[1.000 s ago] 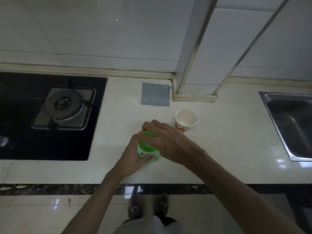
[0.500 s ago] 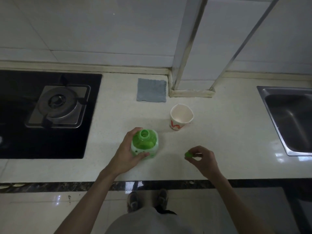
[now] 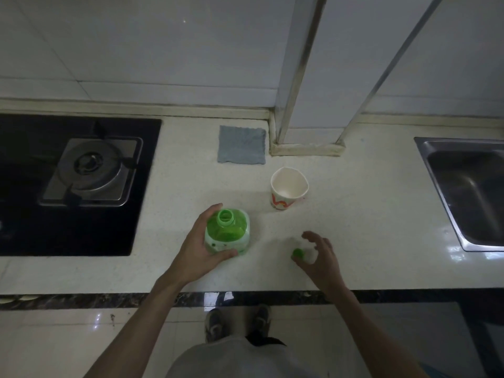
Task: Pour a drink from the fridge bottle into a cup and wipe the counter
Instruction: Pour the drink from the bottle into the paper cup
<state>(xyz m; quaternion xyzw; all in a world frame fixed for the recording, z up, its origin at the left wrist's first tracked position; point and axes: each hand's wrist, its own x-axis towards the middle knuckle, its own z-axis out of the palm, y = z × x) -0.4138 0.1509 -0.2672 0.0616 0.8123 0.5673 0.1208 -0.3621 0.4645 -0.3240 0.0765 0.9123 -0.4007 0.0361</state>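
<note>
A green plastic bottle (image 3: 227,233) stands upright on the pale counter (image 3: 368,219), its neck uncapped. My left hand (image 3: 195,251) grips its body from the left. The small green cap (image 3: 298,253) lies on the counter to the bottle's right, by the thumb of my right hand (image 3: 323,259), whose fingers are spread above it. A white paper cup (image 3: 289,186) with a red mark stands empty behind the two hands. A folded blue-grey cloth (image 3: 242,148) lies flat near the back wall.
A black gas stove (image 3: 90,170) fills the counter's left side. A steel sink (image 3: 474,192) is sunk in at the right. A tiled column base (image 3: 305,148) juts onto the counter beside the cloth. The dark counter edge (image 3: 109,300) runs along the front.
My right hand took the cap off the bottle, carried it right and down to the counter, and its fingers have spread off it. The left hand stayed on the bottle.
</note>
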